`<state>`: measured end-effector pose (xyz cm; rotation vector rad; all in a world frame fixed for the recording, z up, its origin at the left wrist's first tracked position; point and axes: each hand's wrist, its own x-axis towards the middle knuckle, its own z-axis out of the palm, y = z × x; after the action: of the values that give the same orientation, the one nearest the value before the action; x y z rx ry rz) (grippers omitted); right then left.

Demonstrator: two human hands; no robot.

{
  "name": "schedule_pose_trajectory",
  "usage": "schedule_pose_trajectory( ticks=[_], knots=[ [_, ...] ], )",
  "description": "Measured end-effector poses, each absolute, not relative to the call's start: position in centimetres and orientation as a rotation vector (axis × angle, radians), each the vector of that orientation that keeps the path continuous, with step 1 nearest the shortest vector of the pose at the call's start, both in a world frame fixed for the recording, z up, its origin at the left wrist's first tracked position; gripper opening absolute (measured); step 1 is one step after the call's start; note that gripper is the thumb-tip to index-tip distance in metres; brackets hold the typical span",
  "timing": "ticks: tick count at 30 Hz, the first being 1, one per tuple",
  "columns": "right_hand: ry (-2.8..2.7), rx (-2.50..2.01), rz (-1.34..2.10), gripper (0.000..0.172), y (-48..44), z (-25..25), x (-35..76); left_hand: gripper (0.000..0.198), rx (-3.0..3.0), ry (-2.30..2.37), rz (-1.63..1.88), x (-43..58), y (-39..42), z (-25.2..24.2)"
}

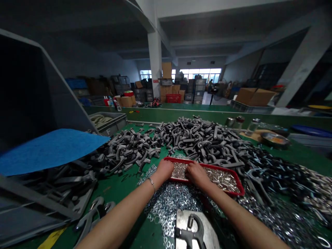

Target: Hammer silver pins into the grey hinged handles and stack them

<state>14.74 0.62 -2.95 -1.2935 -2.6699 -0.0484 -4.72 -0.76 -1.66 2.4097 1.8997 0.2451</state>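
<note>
A long red tray (239, 185) holds small shiny metal pins (223, 179) at its right and finer metal pieces (179, 170) at its left. At the tray's left end is my left hand (165, 169), its fingers curled; whatever they pinch is hidden. My right hand (196, 174) reaches over the tray's middle with fingers closed down among the pieces, and I cannot make out what they hold. Below the tray spreads a heap of silvery nuts or rings (173, 199). Closer to me, a dark forked metal part (190, 233) lies on a metal plate (211, 232).
Grey forked castings (197, 138) are piled behind the tray. Black-ended bolts (281, 169) and more rings (282, 216) cover the right side. A tilted grey crate (55, 86) with a blue sheet (52, 148) stands at left. Jars (252, 126) and a round dish (275, 139) sit at back right.
</note>
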Motion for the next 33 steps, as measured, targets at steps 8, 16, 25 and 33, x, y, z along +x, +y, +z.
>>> schedule_pose_trajectory(
  ticks=[8, 16, 25, 33],
  knots=[
    [-2.748, -1.393, -0.126, 0.022, 1.1, -4.3, 14.7, 0.022, 2.406, 1.938, 0.372, -5.3, -2.7, -2.6],
    [-2.766, -1.414, -0.043, 0.023, 1.3, -4.4, 14.6, 0.015, 2.323, 1.465, 0.470, -0.3, -16.9, -3.9],
    [-2.727, -1.383, 0.055, 0.024, 0.4, -2.9, 14.6, 0.011, 2.172, 1.595, 0.611, 0.1, -20.5, -6.4],
    [-2.535, -1.485, 0.312, 0.028, 1.0, -4.1, 14.4, 0.019, 2.253, 1.226, 0.569, 1.1, -26.6, -6.0]
  ],
)
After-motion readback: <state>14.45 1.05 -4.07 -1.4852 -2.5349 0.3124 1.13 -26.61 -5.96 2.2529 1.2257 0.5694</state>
